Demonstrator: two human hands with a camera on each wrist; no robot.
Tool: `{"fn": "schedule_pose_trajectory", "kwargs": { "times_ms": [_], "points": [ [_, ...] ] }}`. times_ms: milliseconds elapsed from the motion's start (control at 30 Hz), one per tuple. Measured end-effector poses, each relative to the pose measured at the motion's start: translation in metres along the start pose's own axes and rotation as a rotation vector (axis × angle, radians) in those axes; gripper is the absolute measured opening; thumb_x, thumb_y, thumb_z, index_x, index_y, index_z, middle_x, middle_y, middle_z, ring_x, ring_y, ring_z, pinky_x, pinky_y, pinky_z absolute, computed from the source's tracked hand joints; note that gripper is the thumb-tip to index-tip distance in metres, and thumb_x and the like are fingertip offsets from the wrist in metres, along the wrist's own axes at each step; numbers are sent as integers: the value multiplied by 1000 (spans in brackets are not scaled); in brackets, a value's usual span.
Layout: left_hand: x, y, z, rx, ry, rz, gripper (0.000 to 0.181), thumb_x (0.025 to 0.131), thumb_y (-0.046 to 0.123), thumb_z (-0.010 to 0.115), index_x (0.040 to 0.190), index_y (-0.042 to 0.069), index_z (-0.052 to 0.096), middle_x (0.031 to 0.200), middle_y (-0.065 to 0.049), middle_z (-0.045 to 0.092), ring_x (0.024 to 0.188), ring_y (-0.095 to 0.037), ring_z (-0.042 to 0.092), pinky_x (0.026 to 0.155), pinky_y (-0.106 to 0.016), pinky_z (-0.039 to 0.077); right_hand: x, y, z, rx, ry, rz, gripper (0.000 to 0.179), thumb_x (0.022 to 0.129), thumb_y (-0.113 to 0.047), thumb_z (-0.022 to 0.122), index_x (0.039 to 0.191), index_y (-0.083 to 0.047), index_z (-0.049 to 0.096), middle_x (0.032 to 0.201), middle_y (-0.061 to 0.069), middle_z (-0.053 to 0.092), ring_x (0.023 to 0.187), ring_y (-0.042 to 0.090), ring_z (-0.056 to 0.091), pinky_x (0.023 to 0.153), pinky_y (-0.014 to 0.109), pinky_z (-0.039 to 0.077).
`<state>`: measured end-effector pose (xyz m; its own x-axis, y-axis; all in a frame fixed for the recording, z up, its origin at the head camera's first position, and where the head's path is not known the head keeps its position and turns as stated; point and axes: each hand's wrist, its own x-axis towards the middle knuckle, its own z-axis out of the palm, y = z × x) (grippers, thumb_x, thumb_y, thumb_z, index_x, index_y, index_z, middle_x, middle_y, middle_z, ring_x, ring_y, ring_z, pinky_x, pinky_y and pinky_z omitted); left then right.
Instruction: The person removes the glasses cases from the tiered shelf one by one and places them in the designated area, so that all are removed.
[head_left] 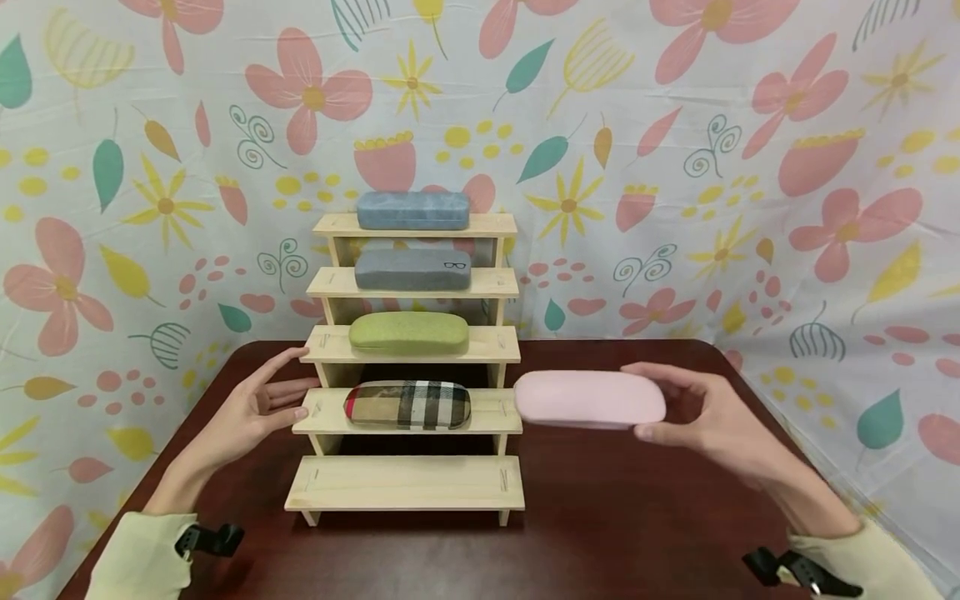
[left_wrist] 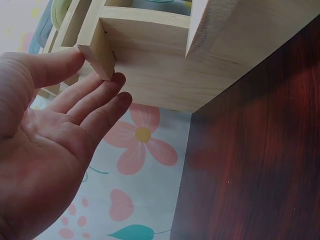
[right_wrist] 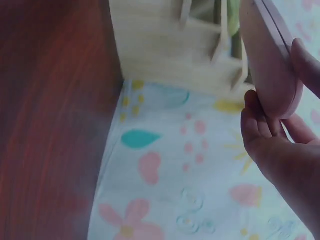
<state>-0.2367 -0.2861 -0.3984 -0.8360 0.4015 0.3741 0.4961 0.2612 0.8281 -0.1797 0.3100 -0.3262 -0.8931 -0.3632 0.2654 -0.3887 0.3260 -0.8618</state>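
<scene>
The left hand (head_left: 251, 410), thumb and fingers spread apart, is touching the left edge of a wooden rack (head_left: 405, 485), while the right hand (head_left: 708, 427) is pinching the right end of a pink case (head_left: 588, 398), holding it in the air by the rack's right side. Plaid case (head_left: 407, 405), green case (head_left: 408, 333), grey case (head_left: 408, 271) and blue case (head_left: 413, 211) are resting singly on the upper four steps, going upward. The rack is standing on a dark reddish table (head_left: 637, 517) before a flowered cloth (head_left: 480, 92).
</scene>
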Motion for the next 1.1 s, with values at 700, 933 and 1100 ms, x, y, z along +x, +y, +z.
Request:
{"fn": "schedule_pose_trajectory", "kwargs": {
  "times_ms": [700, 933, 1100],
  "points": [
    [-1, -1, 0, -14, 4, 7, 81, 96, -11, 70, 165, 7, 31, 148, -32, 52, 128, -15, 64, 87, -30, 60, 48, 98, -43, -37, 1, 140, 65, 90, -8, 85, 148, 3, 56, 132, 16, 67, 102, 17, 69, 82, 31, 59],
    [-1, -1, -1, -22, 4, 17, 81, 96, -11, 70, 165, 8, 32, 154, -11, 52, 129, -15, 63, 87, -30, 60, 61, 118, -45, -4, -26, 159, 67, 91, -8, 84, 150, 5, 53, 135, 22, 64, 103, 19, 69, 83, 32, 60],
    [0, -1, 0, -24, 8, 13, 80, 97, -11, 70, 165, 8, 32, 153, -9, 54, 129, -13, 63, 87, -30, 60, 69, 130, -45, 0, -30, 171, 67, 91, -6, 83, 150, 6, 52, 132, 21, 65, 102, 19, 68, 83, 31, 59]
  ]
}}
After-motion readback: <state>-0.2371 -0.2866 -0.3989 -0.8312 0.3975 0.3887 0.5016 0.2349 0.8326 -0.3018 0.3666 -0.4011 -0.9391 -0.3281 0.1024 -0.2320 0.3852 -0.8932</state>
